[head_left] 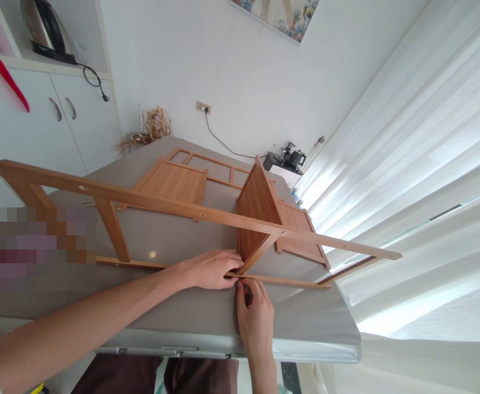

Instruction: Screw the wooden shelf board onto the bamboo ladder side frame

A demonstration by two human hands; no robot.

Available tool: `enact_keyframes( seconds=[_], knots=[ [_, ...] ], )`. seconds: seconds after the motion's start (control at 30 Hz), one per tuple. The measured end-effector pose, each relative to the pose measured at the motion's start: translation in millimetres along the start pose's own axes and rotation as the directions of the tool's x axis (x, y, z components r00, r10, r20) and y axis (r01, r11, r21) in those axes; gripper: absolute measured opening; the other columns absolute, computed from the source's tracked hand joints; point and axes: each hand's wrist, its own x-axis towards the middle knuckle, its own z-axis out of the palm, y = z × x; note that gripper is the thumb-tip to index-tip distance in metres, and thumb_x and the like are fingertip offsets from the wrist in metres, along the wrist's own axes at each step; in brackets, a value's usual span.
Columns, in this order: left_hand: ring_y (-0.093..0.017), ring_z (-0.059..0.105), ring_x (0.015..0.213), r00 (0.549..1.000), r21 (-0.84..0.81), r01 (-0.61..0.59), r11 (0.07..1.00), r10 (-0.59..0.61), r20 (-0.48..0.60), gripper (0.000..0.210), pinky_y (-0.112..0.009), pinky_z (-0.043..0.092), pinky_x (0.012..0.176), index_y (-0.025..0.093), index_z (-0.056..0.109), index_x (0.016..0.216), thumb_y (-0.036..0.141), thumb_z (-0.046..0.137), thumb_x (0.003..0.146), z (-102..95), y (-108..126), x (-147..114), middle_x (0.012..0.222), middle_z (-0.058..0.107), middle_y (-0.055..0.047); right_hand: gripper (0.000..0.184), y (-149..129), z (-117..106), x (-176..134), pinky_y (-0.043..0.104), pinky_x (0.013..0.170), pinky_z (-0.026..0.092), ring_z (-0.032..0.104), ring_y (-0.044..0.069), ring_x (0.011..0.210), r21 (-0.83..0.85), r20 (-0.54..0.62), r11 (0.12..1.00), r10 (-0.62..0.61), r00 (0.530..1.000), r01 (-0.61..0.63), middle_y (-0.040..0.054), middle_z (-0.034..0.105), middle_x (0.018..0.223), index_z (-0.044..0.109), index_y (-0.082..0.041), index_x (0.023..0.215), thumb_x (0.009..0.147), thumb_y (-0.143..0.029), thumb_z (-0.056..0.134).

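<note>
A long wooden side frame (240, 221) with crosspieces stands on its edge across the grey-covered table. A wooden shelf panel (258, 200) stands upright behind it, meeting one crosspiece. My left hand (217, 269) is closed around the frame's lower rail, right beside that joint. Just to the right, my right hand (256, 312) pinches a small dark tool (248, 295) against the near side of the rail at the joint. Fingers cover most of the tool, so its exact kind is hidden.
Another wooden panel (174, 183) and a ladder-like frame (210, 164) lie farther back; a third panel (303, 230) is at right. The grey table (305, 323) ends close to my body. Curtains (428, 191) hang on the right. A pixelated patch covers the left.
</note>
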Motion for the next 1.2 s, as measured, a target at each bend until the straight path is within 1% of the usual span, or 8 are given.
enact_keyframes(
  seconds=[0.2,0.37,0.5,0.67,0.87,1.0,1.2],
  knots=[
    [-0.020,0.064,0.098,1.000,0.025,-0.017,1.000,0.017,0.007,0.007,-0.029,0.047,0.092,0.020,0.066,0.085,0.016,0.060,0.086,1.4,0.5,0.3,0.094,0.071,-0.002,0.022,1.4,-0.2,-0.5,0.025,0.069,0.046,0.066,0.016,0.074,0.005,0.024,1.000,0.000,1.000,0.000,0.0037,0.071,0.091,0.067,-0.022,0.094,0.100,-0.031,0.047],
    [-0.021,0.065,0.097,1.000,0.067,-0.030,0.997,0.030,-0.001,0.006,-0.029,0.048,0.093,0.020,0.064,0.083,0.016,0.060,0.084,4.2,-0.3,0.9,0.092,0.071,-0.002,0.021,4.3,2.3,-0.6,0.025,0.068,0.046,0.065,0.017,0.074,-0.005,0.021,1.000,-0.016,1.000,0.016,0.0038,0.070,0.090,0.067,-0.022,0.095,0.099,-0.029,0.047],
    [-0.021,0.066,0.099,1.000,0.057,-0.028,0.998,0.028,-0.002,0.004,-0.029,0.048,0.095,0.019,0.065,0.085,0.018,0.060,0.084,4.9,-1.6,1.5,0.094,0.071,-0.003,0.022,3.5,2.2,-1.0,0.025,0.067,0.045,0.063,0.016,0.071,-0.006,0.017,1.000,-0.022,1.000,0.022,0.0044,0.069,0.088,0.067,-0.022,0.095,0.099,-0.029,0.047],
    [-0.022,0.067,0.098,1.000,0.063,-0.014,0.998,0.014,-0.006,0.003,-0.029,0.050,0.092,0.019,0.064,0.084,0.022,0.062,0.085,4.0,-1.3,1.1,0.092,0.071,-0.004,0.026,1.2,0.1,-1.0,0.026,0.061,0.042,0.056,0.015,0.062,-0.071,0.002,0.997,-0.009,1.000,0.009,0.0023,0.064,0.080,0.067,-0.022,0.093,0.100,-0.034,0.046],
    [-0.022,0.066,0.097,1.000,0.061,-0.011,0.998,0.012,-0.023,0.005,-0.030,0.050,0.090,0.020,0.064,0.083,0.023,0.062,0.086,4.3,-1.7,0.3,0.091,0.070,-0.004,0.028,-1.0,-0.3,-0.6,0.026,0.059,0.041,0.055,0.015,0.062,-0.079,-0.017,0.997,-0.021,1.000,0.019,0.0020,0.063,0.078,0.068,-0.022,0.092,0.100,-0.038,0.047],
    [-0.021,0.066,0.099,1.000,0.040,-0.015,0.999,0.016,-0.018,0.003,-0.030,0.050,0.093,0.020,0.064,0.085,0.022,0.063,0.086,5.0,-3.4,-0.2,0.093,0.071,-0.004,0.028,0.0,0.3,-0.4,0.025,0.060,0.040,0.054,0.015,0.061,-0.064,-0.007,0.998,0.008,1.000,-0.009,0.0016,0.062,0.076,0.068,-0.022,0.090,0.101,-0.037,0.047],
    [-0.022,0.066,0.101,1.000,0.025,-0.020,0.999,0.020,-0.018,0.003,-0.030,0.050,0.094,0.019,0.064,0.086,0.020,0.061,0.085,5.0,-3.9,-0.6,0.096,0.070,-0.005,0.028,0.4,0.5,0.3,0.025,0.058,0.038,0.049,0.015,0.058,-0.074,-0.010,0.996,0.041,0.999,-0.041,-0.0004,0.055,0.070,0.064,-0.022,0.083,0.098,-0.039,0.049]
  ],
)
